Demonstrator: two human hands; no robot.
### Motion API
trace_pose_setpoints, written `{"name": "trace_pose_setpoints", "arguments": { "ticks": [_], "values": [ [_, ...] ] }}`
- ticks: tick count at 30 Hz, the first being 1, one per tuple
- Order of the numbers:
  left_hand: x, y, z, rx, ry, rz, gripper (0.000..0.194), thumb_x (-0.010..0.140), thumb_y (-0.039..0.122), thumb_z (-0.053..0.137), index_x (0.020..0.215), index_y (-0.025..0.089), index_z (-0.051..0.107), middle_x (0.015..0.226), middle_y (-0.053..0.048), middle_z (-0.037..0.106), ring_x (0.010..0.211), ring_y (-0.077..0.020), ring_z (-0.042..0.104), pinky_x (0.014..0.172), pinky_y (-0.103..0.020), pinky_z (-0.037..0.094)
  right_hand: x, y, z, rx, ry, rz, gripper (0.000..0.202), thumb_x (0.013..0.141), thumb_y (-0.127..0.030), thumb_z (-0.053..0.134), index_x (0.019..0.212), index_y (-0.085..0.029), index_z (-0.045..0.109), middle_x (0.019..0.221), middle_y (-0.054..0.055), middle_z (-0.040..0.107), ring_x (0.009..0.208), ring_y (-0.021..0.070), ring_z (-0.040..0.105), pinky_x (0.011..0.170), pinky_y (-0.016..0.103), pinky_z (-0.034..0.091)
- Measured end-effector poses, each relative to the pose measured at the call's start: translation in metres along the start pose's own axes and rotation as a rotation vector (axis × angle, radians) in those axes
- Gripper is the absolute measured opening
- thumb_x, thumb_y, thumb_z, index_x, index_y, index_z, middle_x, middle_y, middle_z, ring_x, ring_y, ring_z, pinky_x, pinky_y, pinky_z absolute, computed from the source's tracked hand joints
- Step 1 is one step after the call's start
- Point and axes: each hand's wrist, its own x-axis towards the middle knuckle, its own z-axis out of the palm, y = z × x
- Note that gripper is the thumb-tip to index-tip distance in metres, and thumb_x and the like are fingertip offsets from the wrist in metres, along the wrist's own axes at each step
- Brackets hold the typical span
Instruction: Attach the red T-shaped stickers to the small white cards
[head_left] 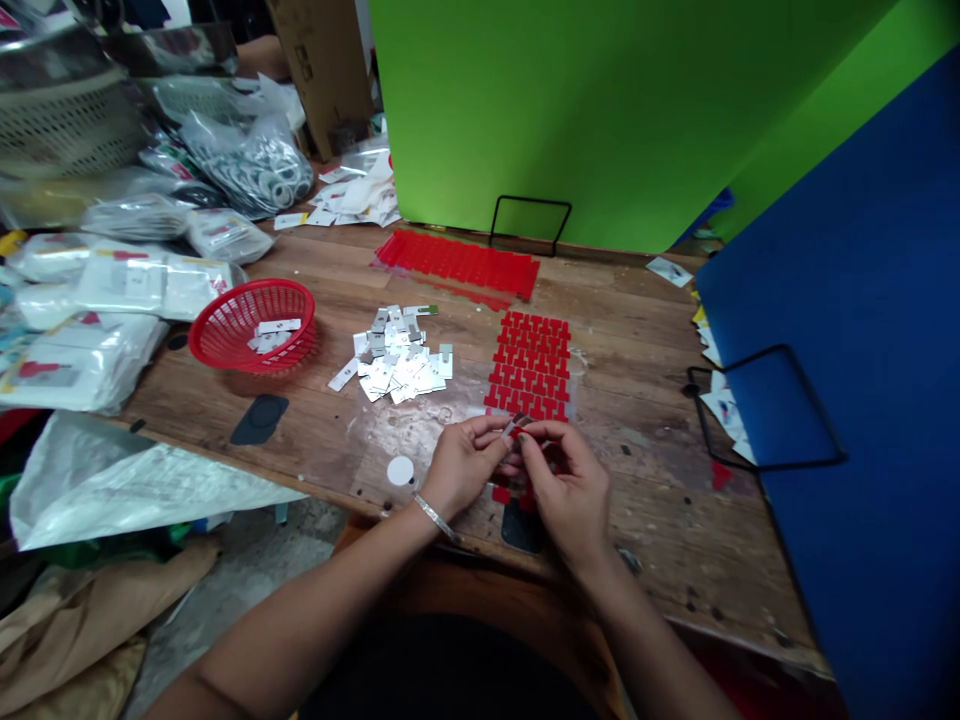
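Note:
Both hands meet over the front edge of a sheet of red T-shaped pieces (pixel 529 366). My left hand (pixel 466 462) is closed, its thumb and fingers pinching a small pale card with red on it (pixel 513 431). From the other side my right hand (pixel 568 487) pinches the same small card at its red part. Some fingertips are hidden behind the card. To the left lies a loose pile of small white and grey cards (pixel 401 360). A red basket (pixel 289 297) farther left holds a few similar cards.
Behind the sheet lie red strips (pixel 461 262) on the wooden table (pixel 337 440). A white disc (pixel 400 471) is near the front edge. Plastic-wrapped packets (pixel 120 280) crowd the left. Black wire frames (pixel 529 200) stand by the green panel and the blue panel (pixel 862 330).

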Motion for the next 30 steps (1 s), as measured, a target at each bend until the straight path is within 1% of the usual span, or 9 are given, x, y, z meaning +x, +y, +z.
{"name": "trace_pose_setpoints", "arguments": {
  "ticks": [3,5,8,18,23,25,28,29,30],
  "values": [
    [-0.002,0.000,0.001,0.001,0.015,-0.015,0.040,0.062,0.029,0.079,0.093,0.009,0.064,0.069,-0.004,0.069,0.059,-0.0133,0.065,0.059,-0.024,0.054,0.004,-0.001,-0.002,-0.144,0.099,-0.145,0.008,0.082,-0.026,0.058,0.080,-0.019,0.061,0.101,0.008,0.056,0.079,0.0160,0.058,0.061,0.028,0.050],
    [-0.003,0.000,0.002,-0.007,0.030,-0.037,0.041,0.061,0.029,0.080,0.093,0.009,0.064,0.066,-0.003,0.068,0.057,-0.0133,0.065,0.058,-0.024,0.054,0.008,-0.001,-0.003,-0.159,0.112,-0.137,0.008,0.081,-0.025,0.058,0.077,-0.018,0.061,0.102,0.008,0.054,0.085,0.0175,0.057,0.061,0.027,0.049],
    [-0.004,0.000,0.003,-0.021,0.035,-0.055,0.041,0.060,0.029,0.080,0.092,0.009,0.064,0.064,-0.002,0.068,0.056,-0.0132,0.065,0.058,-0.023,0.054,0.013,-0.001,-0.004,-0.134,0.081,-0.077,0.008,0.080,-0.024,0.058,0.075,-0.018,0.060,0.097,0.007,0.055,0.087,0.0181,0.057,0.058,0.026,0.048],
    [-0.005,0.001,0.002,-0.026,0.037,-0.071,0.043,0.059,0.028,0.080,0.094,0.009,0.062,0.063,-0.002,0.068,0.057,-0.0139,0.066,0.058,-0.023,0.055,0.015,0.000,-0.005,-0.125,0.067,-0.075,0.007,0.078,-0.021,0.060,0.073,-0.018,0.058,0.089,0.004,0.055,0.082,0.0161,0.055,0.058,0.024,0.046],
    [-0.006,0.000,0.001,-0.012,0.001,-0.058,0.048,0.060,0.030,0.080,0.098,0.007,0.063,0.067,-0.005,0.069,0.059,-0.0145,0.066,0.059,-0.025,0.055,0.016,-0.004,-0.006,-0.136,0.044,-0.070,0.009,0.078,-0.023,0.060,0.071,-0.018,0.058,0.081,0.002,0.054,0.072,0.0140,0.054,0.057,0.024,0.046],
    [-0.006,-0.001,0.000,-0.001,-0.012,-0.042,0.050,0.061,0.032,0.079,0.100,0.006,0.064,0.069,-0.006,0.069,0.060,-0.0151,0.066,0.060,-0.026,0.055,0.017,-0.005,-0.006,-0.096,0.068,-0.026,0.009,0.076,-0.025,0.063,0.079,-0.019,0.058,0.083,0.001,0.054,0.068,0.0123,0.054,0.055,0.024,0.046],
    [-0.007,-0.003,-0.002,0.012,-0.026,-0.027,0.052,0.061,0.035,0.079,0.102,0.007,0.065,0.071,-0.007,0.070,0.063,-0.0164,0.066,0.062,-0.028,0.055,0.020,-0.001,-0.008,0.088,0.117,0.140,0.045,0.065,-0.028,0.073,0.103,-0.022,0.050,0.088,-0.001,0.054,0.058,0.0093,0.053,0.050,0.023,0.046],
    [-0.007,-0.003,-0.003,0.021,-0.037,-0.028,0.052,0.061,0.036,0.079,0.102,0.008,0.065,0.072,-0.007,0.070,0.064,-0.0166,0.066,0.063,-0.028,0.055,0.021,0.001,-0.010,0.158,0.084,0.211,0.051,0.062,-0.030,0.075,0.105,-0.022,0.050,0.086,-0.001,0.056,0.055,0.0090,0.053,0.049,0.023,0.046],
    [-0.008,-0.002,-0.004,0.031,-0.054,-0.031,0.052,0.061,0.037,0.079,0.102,0.009,0.066,0.074,-0.007,0.070,0.066,-0.0168,0.067,0.065,-0.028,0.054,0.022,0.003,-0.012,0.214,0.016,0.277,0.049,0.061,-0.033,0.076,0.102,-0.021,0.052,0.082,-0.002,0.058,0.052,0.0093,0.053,0.048,0.023,0.046]
  ]
}}
